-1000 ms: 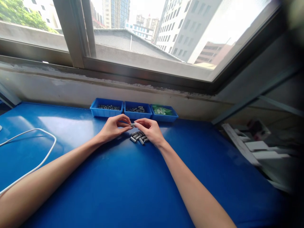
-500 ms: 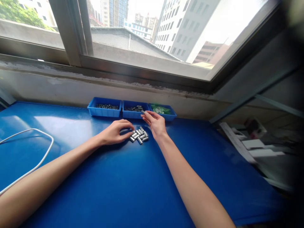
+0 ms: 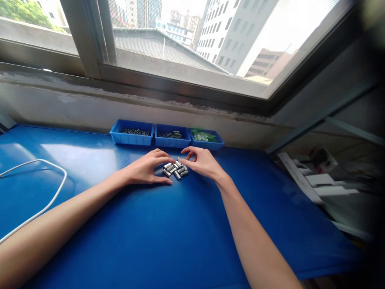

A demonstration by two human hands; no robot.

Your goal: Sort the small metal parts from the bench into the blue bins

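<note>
Both hands are resting on the blue bench (image 3: 186, 241), flanking a small pile of metal pieces (image 3: 175, 169). The left hand (image 3: 147, 167) is lying with fingers loosely spread, its fingertips touching the pile's near edge; the right hand (image 3: 203, 162) is curling its fingers toward the pile, pinching nothing. Just beyond the hands, three blue trays (image 3: 167, 142) are sitting, the middle one already holding some similar pieces, so the sorting looks partly done, with the pile left.
</note>
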